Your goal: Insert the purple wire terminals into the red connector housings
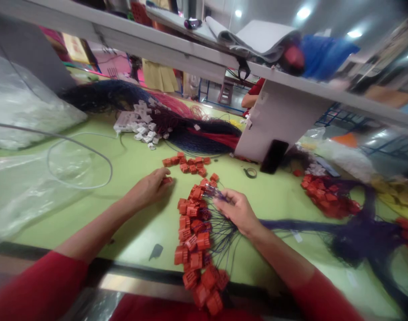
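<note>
Orange plugs lie heaped down the middle of the green table; from afar I see the right hand pinching dark wires beside them, the left hand grasping one loose plug at its fingertips

We see red connectors of hard, smooth plastic with a soft sheen, and white connectors that look like plastic too. Our purple wires look thinly plastic-coated, their tips shiny and metallic. The table is smooth, faintly glossy; the bag is crinkled, clear plastic film. Our sleeves are matt cloth, and the phone has a dark, glassy face.
</note>
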Demonstrator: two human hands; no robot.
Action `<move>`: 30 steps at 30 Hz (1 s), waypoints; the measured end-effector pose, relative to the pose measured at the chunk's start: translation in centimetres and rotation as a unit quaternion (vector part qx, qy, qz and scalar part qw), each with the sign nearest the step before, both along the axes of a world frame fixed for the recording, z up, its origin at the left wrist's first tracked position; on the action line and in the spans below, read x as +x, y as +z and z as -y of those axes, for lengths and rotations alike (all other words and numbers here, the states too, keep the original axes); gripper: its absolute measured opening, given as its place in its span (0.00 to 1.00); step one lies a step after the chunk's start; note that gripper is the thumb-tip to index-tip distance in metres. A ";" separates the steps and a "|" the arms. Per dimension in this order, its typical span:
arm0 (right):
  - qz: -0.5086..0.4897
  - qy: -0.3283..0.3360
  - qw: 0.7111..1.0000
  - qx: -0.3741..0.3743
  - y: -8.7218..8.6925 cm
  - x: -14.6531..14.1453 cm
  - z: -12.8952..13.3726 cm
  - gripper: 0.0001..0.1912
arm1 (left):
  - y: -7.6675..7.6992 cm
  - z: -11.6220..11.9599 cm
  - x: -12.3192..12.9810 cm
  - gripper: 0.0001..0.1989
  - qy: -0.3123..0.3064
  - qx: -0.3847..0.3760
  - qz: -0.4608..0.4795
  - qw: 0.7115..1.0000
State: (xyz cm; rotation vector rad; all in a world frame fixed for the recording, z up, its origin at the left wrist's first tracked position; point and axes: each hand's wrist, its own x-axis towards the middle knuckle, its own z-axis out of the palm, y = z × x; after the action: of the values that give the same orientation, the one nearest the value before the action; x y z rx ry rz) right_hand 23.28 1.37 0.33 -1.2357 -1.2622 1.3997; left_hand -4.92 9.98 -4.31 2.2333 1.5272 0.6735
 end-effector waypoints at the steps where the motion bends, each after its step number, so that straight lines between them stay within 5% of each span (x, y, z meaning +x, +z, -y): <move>1: 0.000 -0.007 1.000 0.004 -0.1 -0.1 0.1 0.16 | 0.2 0.4 0.2 0.20 -0.001 -0.013 0.028 1.000; 4: 0.003 -0.027 1.000 0.013 0.0 -0.2 0.3 0.15 | 1.4 2.5 1.6 0.26 0.004 -0.128 0.242 0.962; 8: 0.014 -0.039 0.999 0.026 0.6 -0.3 0.6 0.14 | 3.3 6.0 4.6 0.22 0.008 -0.296 0.523 0.799; 11: 0.032 -0.027 0.998 0.050 1.1 -0.4 0.9 0.14 | 4.1 7.7 6.5 0.22 0.001 -0.342 0.583 0.737; 18: 0.065 -0.006 0.995 0.082 1.8 -0.4 1.4 0.14 | 4.2 8.8 7.6 0.19 -0.018 -0.298 0.572 0.764; 30: 0.081 0.010 0.994 0.077 1.4 -0.4 1.5 0.12 | 3.6 9.4 7.4 0.14 -0.034 -0.150 0.470 0.869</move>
State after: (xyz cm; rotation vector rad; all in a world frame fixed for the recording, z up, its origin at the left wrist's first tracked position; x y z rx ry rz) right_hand 22.91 -0.10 1.76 -1.2518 -1.4679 1.2107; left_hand 2.47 0.59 -0.72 1.3491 0.9421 1.1688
